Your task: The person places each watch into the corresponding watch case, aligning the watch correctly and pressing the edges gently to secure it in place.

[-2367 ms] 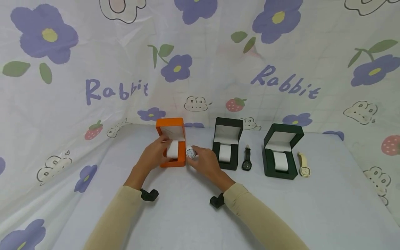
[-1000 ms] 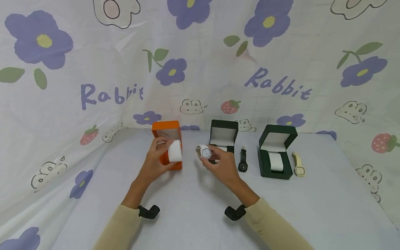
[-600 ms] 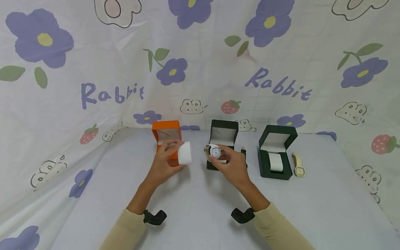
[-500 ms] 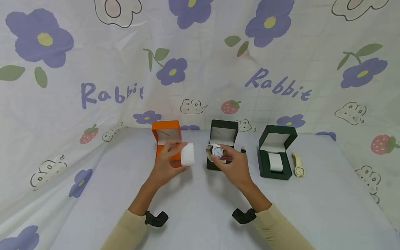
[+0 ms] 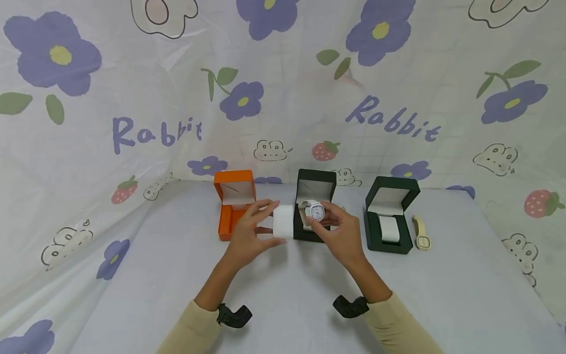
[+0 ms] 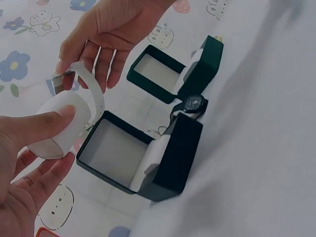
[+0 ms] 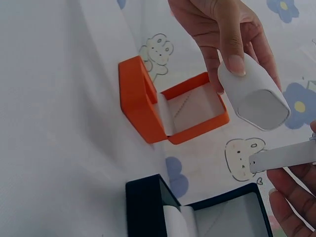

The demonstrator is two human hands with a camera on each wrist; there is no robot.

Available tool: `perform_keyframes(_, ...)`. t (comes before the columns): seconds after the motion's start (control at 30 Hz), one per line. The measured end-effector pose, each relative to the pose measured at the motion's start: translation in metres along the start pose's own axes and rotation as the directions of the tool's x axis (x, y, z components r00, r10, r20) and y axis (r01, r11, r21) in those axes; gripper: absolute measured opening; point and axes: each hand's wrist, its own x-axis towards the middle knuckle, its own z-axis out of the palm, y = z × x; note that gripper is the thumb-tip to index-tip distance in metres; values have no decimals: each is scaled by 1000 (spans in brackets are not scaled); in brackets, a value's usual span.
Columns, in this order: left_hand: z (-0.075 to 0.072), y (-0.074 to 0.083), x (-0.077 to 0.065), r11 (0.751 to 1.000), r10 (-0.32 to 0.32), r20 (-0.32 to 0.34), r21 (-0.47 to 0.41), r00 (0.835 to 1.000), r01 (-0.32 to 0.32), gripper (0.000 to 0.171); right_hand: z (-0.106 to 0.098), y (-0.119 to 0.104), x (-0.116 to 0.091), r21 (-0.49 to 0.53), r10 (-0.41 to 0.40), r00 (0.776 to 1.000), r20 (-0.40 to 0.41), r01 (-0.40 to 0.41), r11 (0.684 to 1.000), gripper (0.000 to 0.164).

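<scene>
In the head view my left hand (image 5: pixel 245 242) grips a white watch cushion (image 5: pixel 283 222) between thumb and fingers, raised just right of the orange watch box (image 5: pixel 224 222). That box stands with its lid up and no cushion inside. My right hand (image 5: pixel 344 236) pinches a white watch (image 5: pixel 317 212) with a square face, held in front of the middle dark box (image 5: pixel 316 173). In the left wrist view the watch's white strap (image 6: pixel 91 84) curves close beside the cushion (image 6: pixel 61 121); whether they touch I cannot tell. The right wrist view shows the cushion's flat end (image 7: pixel 261 109).
A green watch box (image 5: pixel 393 183) with a white cushion (image 5: pixel 389 229) stands at the right, lid up. Beside it lies a cream-strapped watch (image 5: pixel 423 241). A black watch (image 6: pixel 192 103) lies between the two dark boxes, mostly hidden by my right hand in the head view.
My left hand has lifted the cushion out of the orange box and carried it right. The right hand has moved right with the white watch, now covering most of the black one.
</scene>
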Motion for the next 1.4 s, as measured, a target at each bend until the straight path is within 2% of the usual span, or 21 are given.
perform_keyframes(0.27, 14, 10, 3, 1000, 16, 23, 19, 1000, -16, 78, -3, -4, -2, 1, -2, 1000, 13, 2, 1000, 41)
perform_keyframes(0.53, 20, 15, 6, 999, 46, 24, 5, 999, -46, 75, -4, -12, -4, -39, -15, 999, 50, 17, 999, 41)
perform_keyframes(0.9, 24, 14, 6, 999, 50, -4, 1, 999, -50, 75, -4, -20, -6, -99, -77, 990, 115, 89, 991, 45)
perform_keyframes(1.13, 24, 14, 7, 999, 51, -22, -3, 998, -51, 77, -1, -21, -8, -171, -149, 983, 106, 165, 971, 47)
perform_keyframes(1.4, 24, 14, 6, 999, 36, -35, -26, 999, -37, 77, 0, -25, -8, -189, -194, 974, 114, 213, 959, 50)
